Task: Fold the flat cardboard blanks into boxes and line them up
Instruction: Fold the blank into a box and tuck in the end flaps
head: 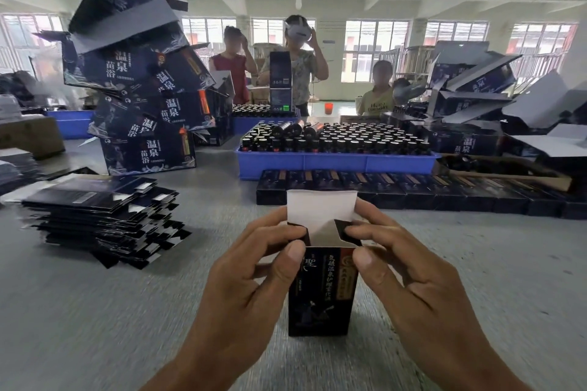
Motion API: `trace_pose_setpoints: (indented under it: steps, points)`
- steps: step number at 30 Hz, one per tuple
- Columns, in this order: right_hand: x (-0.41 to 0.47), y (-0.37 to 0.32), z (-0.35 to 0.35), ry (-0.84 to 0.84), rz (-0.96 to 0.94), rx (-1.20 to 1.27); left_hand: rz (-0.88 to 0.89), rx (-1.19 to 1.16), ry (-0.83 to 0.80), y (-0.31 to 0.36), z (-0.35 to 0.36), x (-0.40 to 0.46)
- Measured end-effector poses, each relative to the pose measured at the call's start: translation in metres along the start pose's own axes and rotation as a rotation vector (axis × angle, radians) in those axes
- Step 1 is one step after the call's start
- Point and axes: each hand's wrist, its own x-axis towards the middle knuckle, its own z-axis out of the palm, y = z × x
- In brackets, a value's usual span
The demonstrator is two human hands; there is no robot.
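Standing upright on the grey surface (95,327), a dark box (322,295) sits front and centre between the two hands. Its top is open: a white lid flap (320,208) sticks straight up at the far side, and two small black side flaps lean in over the opening. The left hand (254,279) pinches the box's upper left corner, thumb on the near face and fingers curled over the left side flap. The right hand (409,273) pinches the upper right corner the same way, thumb on the near face and fingers over the right side flap.

Just beyond the box, a row of boxes (413,190) lies side by side across the surface, running off to the right. To the left, well apart from the hands, lies a stack of blanks (101,219), flat and dark, fanned unevenly. Behind the row stands a blue tray (333,165) packed with dark bottles (349,136). At far left a leaning pile of large cartons (143,98) rises high, and more cartons are heaped at far right. Three people (298,67) stand across the room by the windows; one wears a headset.
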Motion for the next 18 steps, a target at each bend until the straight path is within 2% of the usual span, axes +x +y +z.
trace_pose_setpoints:
  steps: [5,14,18]
  points:
    - [0.0005,-0.0053,0.0002,0.039,0.018,0.103,0.043,0.015,0.026,0.0033,0.0005,0.0001]
    - [0.0002,-0.0101,-0.0026,0.009,0.050,0.139,0.049,0.042,0.037,0.0059,-0.0007,0.0012]
    - [0.0003,-0.0100,-0.0011,0.004,0.032,0.058,0.022,0.041,0.033,0.0068,-0.0013,0.0011]
